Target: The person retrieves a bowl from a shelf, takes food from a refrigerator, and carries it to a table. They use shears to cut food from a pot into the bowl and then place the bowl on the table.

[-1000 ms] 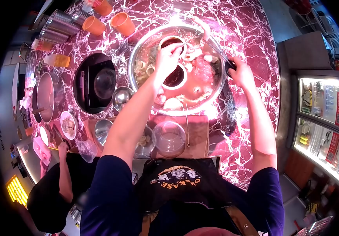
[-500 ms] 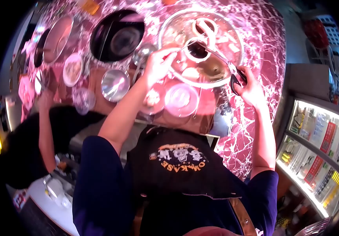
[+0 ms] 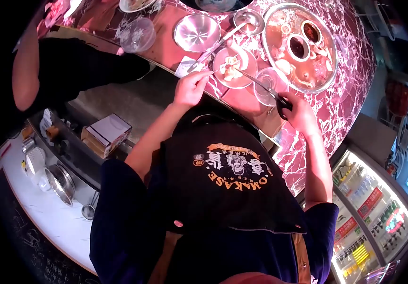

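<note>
My right hand [image 3: 301, 113] is closed on the black handles of a pair of scissors [image 3: 263, 86]. The blades point left over a small plate [image 3: 221, 57] with pale food pieces [image 3: 231, 67] on it. Pinched in my left hand [image 3: 190, 89] is a pair of slim ridged tweezers [image 3: 219, 69], whose tips reach the same food from the left. Right beside the plate stands a clear round bowl [image 3: 279, 78], partly under the scissors and my right hand.
A large round platter [image 3: 329, 80] with two cups of dark sauce [image 3: 298, 48] stands at right. Behind the plate are a steel bowl [image 3: 197, 32] and a ladle [image 3: 232, 35]. Another person's arm [image 3: 25, 71] shows at left. A lit glass-door fridge [image 3: 369, 208] stands at lower right.
Both hands, with tweezers and scissors, have gone from over the sauce cups on the platter to the small plate of food. The view has turned, shifting the table up and right.
</note>
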`<state>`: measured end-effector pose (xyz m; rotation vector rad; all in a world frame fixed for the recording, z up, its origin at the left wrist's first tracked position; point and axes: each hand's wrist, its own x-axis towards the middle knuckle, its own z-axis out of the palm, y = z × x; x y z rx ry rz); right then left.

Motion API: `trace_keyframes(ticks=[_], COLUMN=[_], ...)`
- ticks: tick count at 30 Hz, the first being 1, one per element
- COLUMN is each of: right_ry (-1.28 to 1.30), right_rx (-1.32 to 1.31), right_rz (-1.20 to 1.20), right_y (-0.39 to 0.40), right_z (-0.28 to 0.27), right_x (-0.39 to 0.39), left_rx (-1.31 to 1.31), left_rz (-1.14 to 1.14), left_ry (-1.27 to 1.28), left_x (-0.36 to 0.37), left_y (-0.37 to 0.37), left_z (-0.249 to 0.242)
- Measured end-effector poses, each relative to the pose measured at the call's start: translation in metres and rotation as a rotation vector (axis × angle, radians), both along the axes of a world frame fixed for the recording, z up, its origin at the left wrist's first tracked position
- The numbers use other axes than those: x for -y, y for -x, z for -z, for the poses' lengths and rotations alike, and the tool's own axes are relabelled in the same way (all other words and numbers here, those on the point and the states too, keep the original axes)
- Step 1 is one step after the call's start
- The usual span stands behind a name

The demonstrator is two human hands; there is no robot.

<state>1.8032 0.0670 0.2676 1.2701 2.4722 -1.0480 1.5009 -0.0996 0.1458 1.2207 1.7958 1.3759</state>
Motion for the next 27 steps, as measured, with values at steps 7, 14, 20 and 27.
trace_keyframes(ticks=[7,14,20,27], right_ry=[-0.085,-0.022,-0.146,-0.147], right_rx=[0.164,0.123,0.221,0.226], right_rz=[-0.029,-0.04,-0.119,-0.211], right_y=[0.039,0.022,0.055,0.039], right_z=[-0.025,-0.037,-0.037,-0.054], right_x=[0.012,0.009,0.006,-0.004], left_rx=[-0.051,-0.117,-0.17,-0.215], left_rz=[0.036,-0.008,0.012,-0.023], left_ry=[0.008,-0.059,-0.077,-0.05], left_x=[0.018,0.022,0.024,0.03], left_y=[-0.001,0.0,0.001,0.007], left_z=[0.009,0.018,0.015,0.023])
